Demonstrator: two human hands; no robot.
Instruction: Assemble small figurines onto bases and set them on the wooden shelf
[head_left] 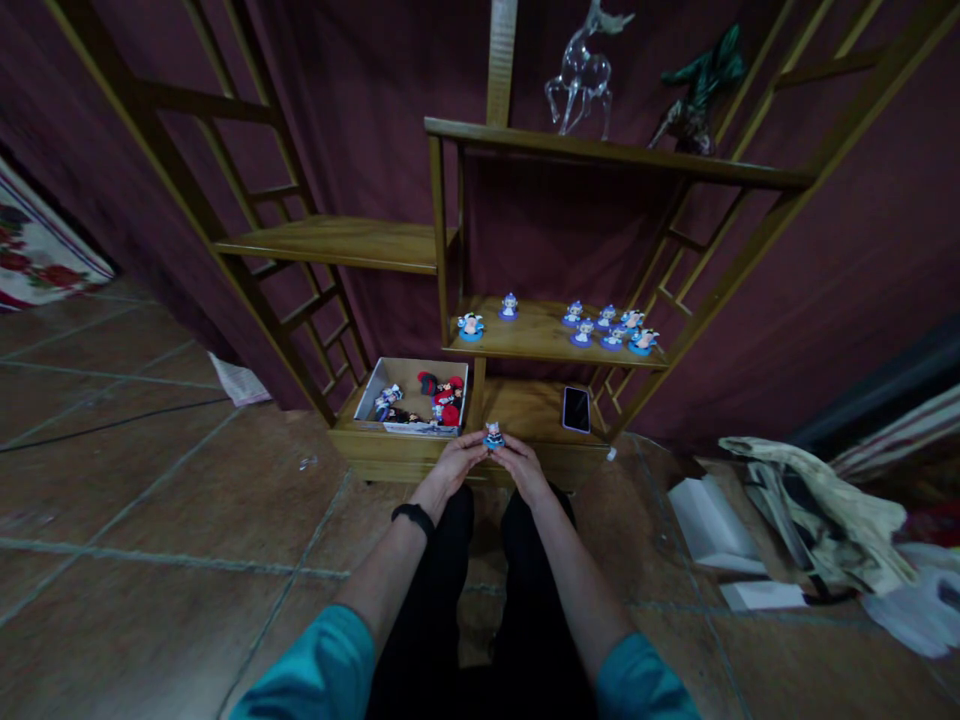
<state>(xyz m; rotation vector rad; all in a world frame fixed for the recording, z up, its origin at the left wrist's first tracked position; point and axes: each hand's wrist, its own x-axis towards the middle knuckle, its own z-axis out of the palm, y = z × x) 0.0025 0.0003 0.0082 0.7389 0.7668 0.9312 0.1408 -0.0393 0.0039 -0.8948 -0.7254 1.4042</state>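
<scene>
Between my fingertips is a small figurine (493, 436) on a blue base, held upright in front of the low shelf. My left hand (459, 460) grips its left side, and my right hand (523, 468) grips its right side. Just behind and to the left sits an open cardboard box (409, 368) with several red, black and white figurines (448, 398) lying in it. On the shelf above, a blue-based figurine (471, 327) stands at the left end and a purple one (509, 306) near it. Several more purple and blue figurines (583, 332) are grouped at the right.
A phone (576, 409) lies on the lower board (517, 405). On the top shelf stand a clear deer statue (585, 75) and a dark green statue (701, 85). A bare shelf board (337, 242) is at upper left. Bags (832, 510) and a white box (712, 525) lie on the floor at right.
</scene>
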